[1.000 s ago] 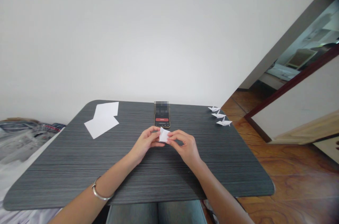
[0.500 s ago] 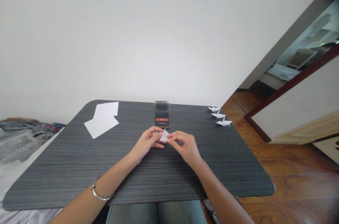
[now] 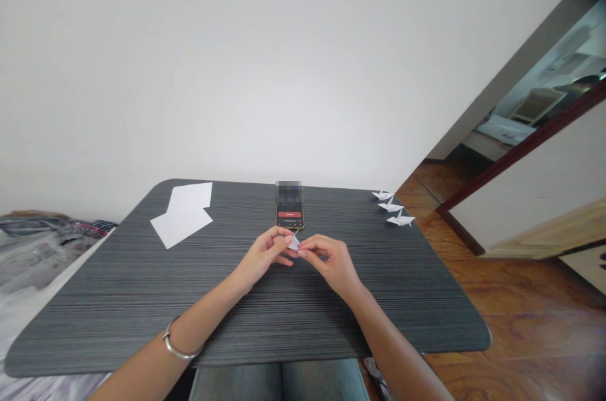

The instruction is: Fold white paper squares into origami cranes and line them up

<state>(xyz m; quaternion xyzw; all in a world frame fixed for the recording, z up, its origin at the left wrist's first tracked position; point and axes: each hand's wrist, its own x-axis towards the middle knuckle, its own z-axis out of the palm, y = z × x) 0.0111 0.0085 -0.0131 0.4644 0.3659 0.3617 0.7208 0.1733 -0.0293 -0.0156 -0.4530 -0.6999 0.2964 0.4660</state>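
Note:
Between my two hands is a small piece of folded white paper (image 3: 294, 242), with a thin point sticking up toward the phone. My left hand (image 3: 265, 256) pinches its left side between thumb and fingers. At its right lower edge, the thumb and forefinger of my right hand (image 3: 331, 261) are closed on it. Both hands are held over the middle of the dark table, and my fingers hide part of the folds. Just beyond them lies a phone (image 3: 290, 215) with a red bar on its screen.
Three folded paper cranes (image 3: 391, 206) stand in a row at the table's back right. White paper sheets (image 3: 184, 218) overlap at the back left of the dark wood-grain table (image 3: 218, 312). A white wall (image 3: 284, 72) rises behind, and plastic-wrapped things (image 3: 42, 256) lie left.
The folded paper has turned or been folded between my fingers, so less of its white face shows. My hands have stayed almost in place.

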